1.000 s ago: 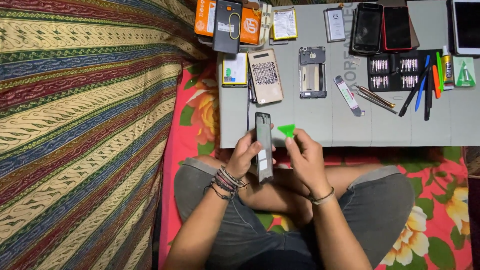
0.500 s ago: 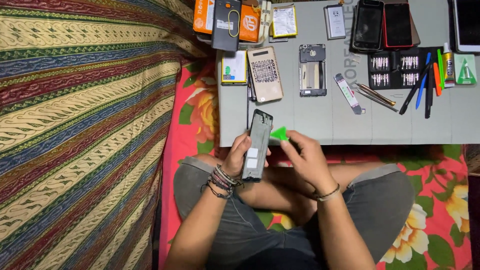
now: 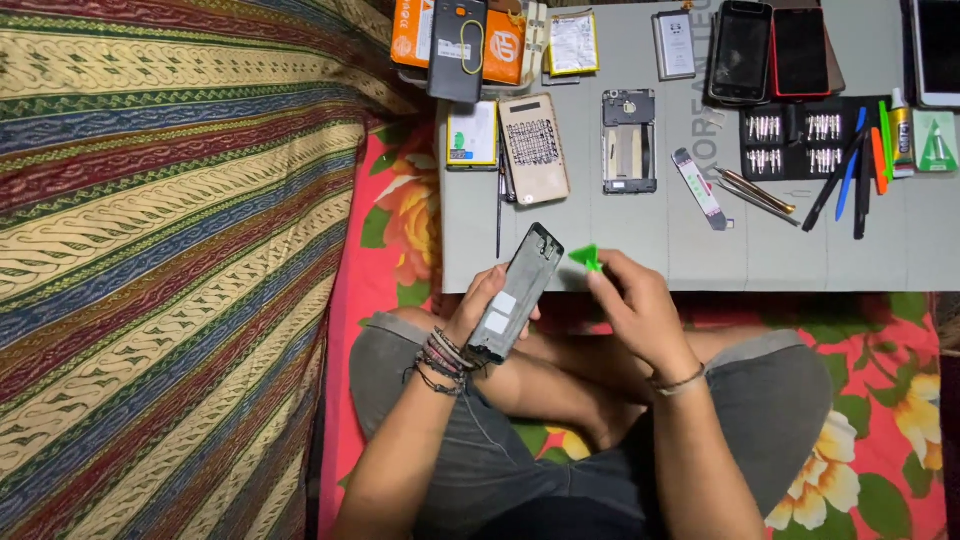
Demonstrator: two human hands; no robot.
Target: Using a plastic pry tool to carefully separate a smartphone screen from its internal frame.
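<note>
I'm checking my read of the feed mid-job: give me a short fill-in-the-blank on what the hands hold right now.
1. The left hand holds a phone frame tilted over the ____ edge of the grey table.
2. The right hand pinches a small ____ triangular pick.
3. The pick is ____ the phone frame, not touching it.

Missing words: near; green; beside
</note>
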